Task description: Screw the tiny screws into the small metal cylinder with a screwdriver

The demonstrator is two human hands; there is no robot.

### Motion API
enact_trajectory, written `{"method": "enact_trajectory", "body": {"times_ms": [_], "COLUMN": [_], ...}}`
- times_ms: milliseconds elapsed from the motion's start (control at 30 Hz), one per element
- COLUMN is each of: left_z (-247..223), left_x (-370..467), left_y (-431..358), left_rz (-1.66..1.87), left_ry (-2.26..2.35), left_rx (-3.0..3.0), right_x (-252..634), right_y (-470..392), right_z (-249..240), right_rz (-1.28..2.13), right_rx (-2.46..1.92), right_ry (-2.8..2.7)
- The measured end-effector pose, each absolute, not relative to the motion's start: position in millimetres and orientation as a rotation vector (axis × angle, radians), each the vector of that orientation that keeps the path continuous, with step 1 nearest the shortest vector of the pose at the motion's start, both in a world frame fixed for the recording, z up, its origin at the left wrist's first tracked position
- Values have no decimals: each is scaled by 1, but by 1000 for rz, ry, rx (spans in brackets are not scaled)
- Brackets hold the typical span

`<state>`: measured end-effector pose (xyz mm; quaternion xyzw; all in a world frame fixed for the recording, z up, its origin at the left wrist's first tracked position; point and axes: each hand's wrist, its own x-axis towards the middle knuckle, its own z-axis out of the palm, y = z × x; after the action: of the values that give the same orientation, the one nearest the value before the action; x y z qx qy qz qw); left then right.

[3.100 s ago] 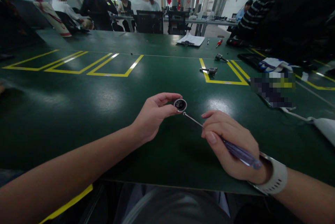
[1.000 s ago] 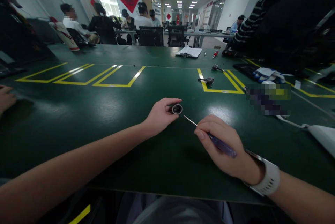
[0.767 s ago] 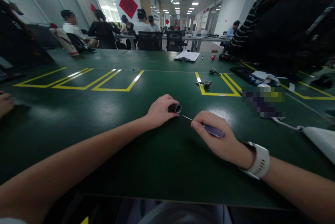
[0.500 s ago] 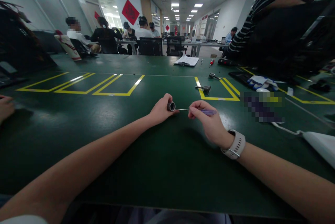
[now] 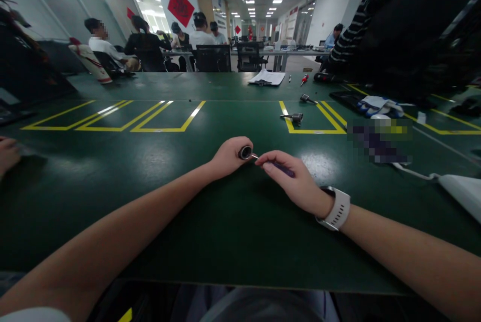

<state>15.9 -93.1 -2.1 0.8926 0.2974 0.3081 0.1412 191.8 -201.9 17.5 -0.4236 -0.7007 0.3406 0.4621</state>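
My left hand (image 5: pixel 229 158) is wrapped round a short hollow metal cylinder (image 5: pixel 245 152), its round open end facing me. In my right hand (image 5: pixel 300 184) is a screwdriver with a translucent purple handle (image 5: pixel 283 168), pinched near the front of the handle. Its thin shaft points left and reaches the rim of the cylinder; whether the tip is inside or only touching I cannot tell. Both hands are just above the green table (image 5: pixel 210 242). Farther off lie two metal parts with thin shafts, the nearer one (image 5: pixel 296 118) inside a yellow-taped outline.
Behind is the second metal part (image 5: pixel 306 98), then a red-handled tool (image 5: pixel 304 79) and a clipboard with paper (image 5: pixel 267 77). White-and-blue gloves (image 5: pixel 380 106) and a cable (image 5: pixel 415 173) lie to the right. Another person's hand (image 5: pixel 8 154) rests at the left edge.
My right hand has moved left and tilted the screwdriver, bringing its shaft up to the cylinder. The cylinder stays in my left hand, and the view has tipped slightly downward.
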Motion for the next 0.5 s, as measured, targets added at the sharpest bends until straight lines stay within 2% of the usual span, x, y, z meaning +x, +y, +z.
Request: {"method": "enact_trajectory", "body": {"times_ms": [333,400,500], "left_z": [-4,-4,-3], "left_x": [15,15,15], "left_y": [-94,-94,-95], "left_rz": [925,904,869], "left_ry": [830,810,798], "left_rx": [2799,2830,2843], "right_x": [185,185,188], "right_y": [-207,-207,-204], "right_z": [11,11,13], "right_rz": [332,353,555], "right_rx": [-1037,-1050,-1068], "right_ry": [-1972,-1967,-1864]}}
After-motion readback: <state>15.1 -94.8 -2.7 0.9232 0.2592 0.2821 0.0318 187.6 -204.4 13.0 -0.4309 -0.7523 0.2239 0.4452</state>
